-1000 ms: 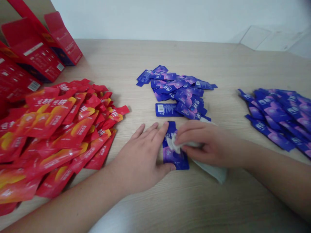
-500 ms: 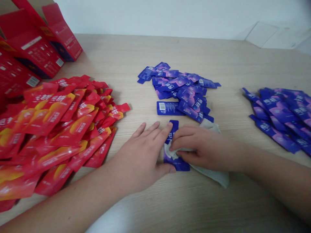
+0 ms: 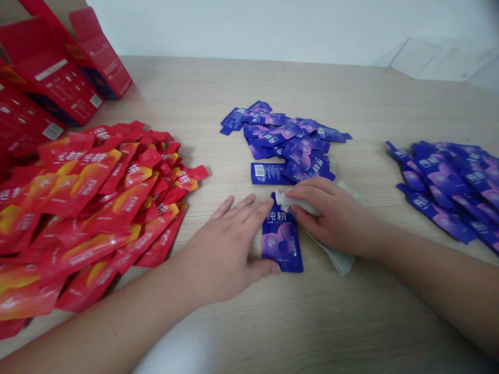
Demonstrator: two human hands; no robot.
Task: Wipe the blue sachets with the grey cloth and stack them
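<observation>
A purple sachet (image 3: 281, 244) lies flat on the table, its narrow neck pointing away from me. My left hand (image 3: 230, 249) rests open along its left side, with the forefinger near the neck and the thumb on the lower left corner. In my right hand (image 3: 329, 215) is a bunched white cloth (image 3: 339, 258), gripped in closed fingers. One end of the cloth presses on the top of the sachet by its neck, and the rest hangs under the palm onto the table. Just beyond is a loose pile of purple sachets (image 3: 288, 137).
At the left spreads a large heap of red and orange sachets (image 3: 97, 208). Red cardboard boxes (image 3: 58, 78) with raised flaps stand behind it. Another pile of purple sachets (image 3: 448, 182) lies at the right. A clear plastic piece (image 3: 429, 57) is at the back right against the white wall.
My right hand has moved the cloth up the sachet from its middle to the neck, uncovering the printed front. My left hand has stayed in place.
</observation>
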